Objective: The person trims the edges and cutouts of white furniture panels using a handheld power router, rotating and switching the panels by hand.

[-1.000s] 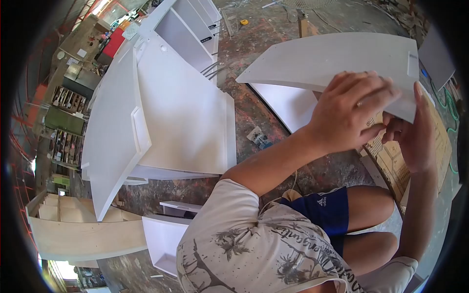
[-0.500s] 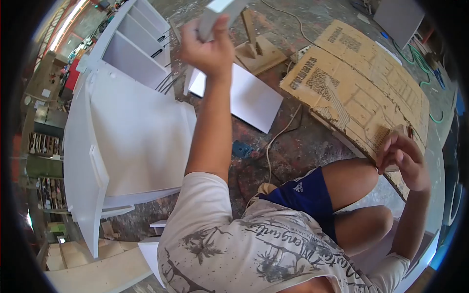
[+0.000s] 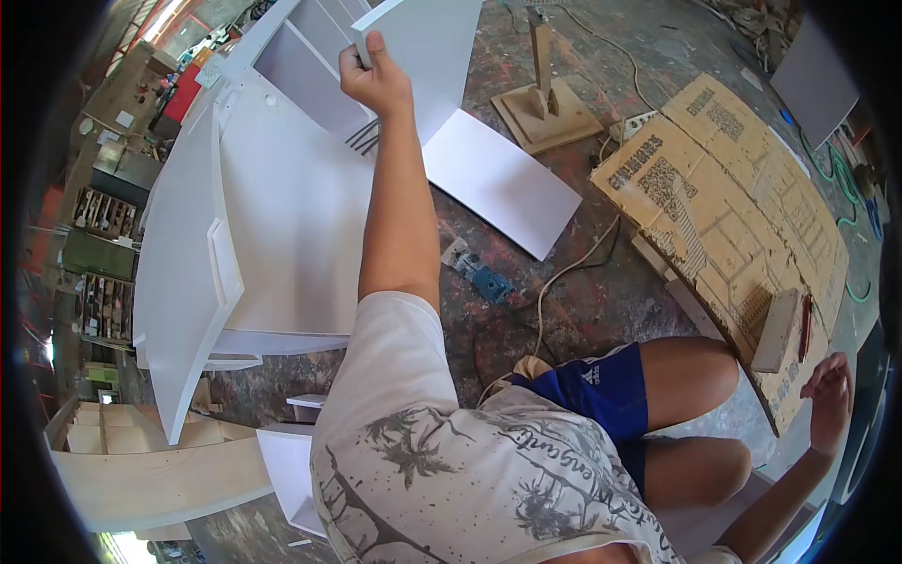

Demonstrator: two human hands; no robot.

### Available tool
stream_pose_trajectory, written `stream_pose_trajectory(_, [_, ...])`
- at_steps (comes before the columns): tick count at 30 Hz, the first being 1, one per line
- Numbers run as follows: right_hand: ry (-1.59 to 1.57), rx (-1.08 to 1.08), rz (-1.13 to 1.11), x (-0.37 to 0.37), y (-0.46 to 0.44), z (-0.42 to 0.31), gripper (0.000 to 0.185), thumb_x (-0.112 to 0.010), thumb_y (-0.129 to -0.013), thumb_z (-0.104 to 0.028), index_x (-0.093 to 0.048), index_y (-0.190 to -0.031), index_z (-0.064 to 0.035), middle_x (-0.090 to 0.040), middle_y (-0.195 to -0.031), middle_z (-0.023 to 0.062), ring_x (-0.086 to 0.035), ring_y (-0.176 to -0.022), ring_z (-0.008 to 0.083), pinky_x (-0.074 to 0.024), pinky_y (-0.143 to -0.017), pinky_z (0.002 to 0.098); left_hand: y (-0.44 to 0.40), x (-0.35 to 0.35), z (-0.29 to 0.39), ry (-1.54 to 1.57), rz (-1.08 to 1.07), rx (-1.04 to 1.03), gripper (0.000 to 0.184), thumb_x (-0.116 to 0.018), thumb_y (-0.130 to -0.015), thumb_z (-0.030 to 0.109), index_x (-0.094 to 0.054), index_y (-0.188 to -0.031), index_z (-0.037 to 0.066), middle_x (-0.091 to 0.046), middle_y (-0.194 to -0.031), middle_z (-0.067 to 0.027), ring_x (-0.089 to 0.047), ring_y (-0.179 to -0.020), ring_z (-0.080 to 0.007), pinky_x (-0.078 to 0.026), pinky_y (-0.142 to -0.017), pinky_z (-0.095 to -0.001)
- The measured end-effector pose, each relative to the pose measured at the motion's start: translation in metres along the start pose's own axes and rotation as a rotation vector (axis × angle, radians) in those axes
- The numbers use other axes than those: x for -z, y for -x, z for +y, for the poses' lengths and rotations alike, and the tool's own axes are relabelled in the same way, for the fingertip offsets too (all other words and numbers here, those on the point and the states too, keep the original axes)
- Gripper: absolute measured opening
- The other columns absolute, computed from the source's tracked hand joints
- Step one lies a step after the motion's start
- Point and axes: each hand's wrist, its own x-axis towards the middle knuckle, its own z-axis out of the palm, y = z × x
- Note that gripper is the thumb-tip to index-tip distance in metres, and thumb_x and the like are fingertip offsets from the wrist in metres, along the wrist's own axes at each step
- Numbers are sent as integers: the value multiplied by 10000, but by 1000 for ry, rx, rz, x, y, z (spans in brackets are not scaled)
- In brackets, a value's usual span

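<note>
Clamping the panel (image 3: 432,56) by its near edge, your left hand (image 3: 383,86) reaches out over the floor (image 3: 601,310), its thumb against the face and fingers bent round the other side. Your right hand (image 3: 829,404) is raised just beside the cardboard (image 3: 714,216), fingers loosely curled; whether the tips meet, you cannot tell.

The floor is dark concrete, blotched with reddish and pale stains. Left of your left hand run a cabinet (image 3: 291,66) with open bays and, farther off, a cluttered bench and racks of small stuff. Nearer you on that side stands a big white shell (image 3: 183,254), smooth and curved, and below it a plywood frame (image 3: 160,484), pale and bowed.

Right of your left hand, the panel's low end overlaps a glossy white board (image 3: 503,183); touching or not is unclear. Past that sits a wooden stand (image 3: 550,113), a post on a square base. The cardboard is brown, printed and scuffed, with a torn corrugated patch; a pale block (image 3: 777,331) lies on it near your right hand. Beyond that hand curls a green hose (image 3: 846,179).
</note>
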Motion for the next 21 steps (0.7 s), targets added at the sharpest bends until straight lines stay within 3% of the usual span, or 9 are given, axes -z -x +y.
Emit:
stream_pose_trajectory(6, [12, 14, 18, 11, 8, -8, 453, -535, -1054, -502, -489, -1185, -70, -535, -929, 17, -530, -759, 100, -455, -720, 260, -20, 15, -51, -61, 56, 59, 664, -686, -945, 603, -557, -728, -11, -538, -665, 0, -474, -627, -112, -405, -559, -303])
stream_pose_trajectory(13, [58, 2, 48, 13, 9, -11, 500, -539, -1040, -547, -490, -1188, -72, -530, -915, 11, -527, -751, 95, -451, -719, 254, -27, 31, -118, 3, 105, 322, 615, -676, -980, 538, -535, -710, 4, -529, -683, 4, -473, -647, -109, -413, -579, -307])
stream_pose_trajectory(17, [85, -3, 25, 16, 8, -12, 527, -542, -1031, -567, -490, -1193, -68, -529, -900, 11, -533, -756, 92, -447, -717, 248, -29, 54, -146, 60, 79, 520, 552, -628, -1013, 532, -565, -815, 20, -572, -797, 0, -511, -718, -118, -462, -637, -312])
stream_pose_trajectory(21, [100, -28, -28, 18, -4, -4, 555, -555, -1018, -584, -493, -1195, -62, -525, -877, 15, -540, -764, 91, -443, -721, 244, -29, 81, -162, 136, 4, 635, 531, -574, -1043, 514, -598, -1030, -16, -642, -1020, -61, -608, -913, -172, -529, -803, -336])
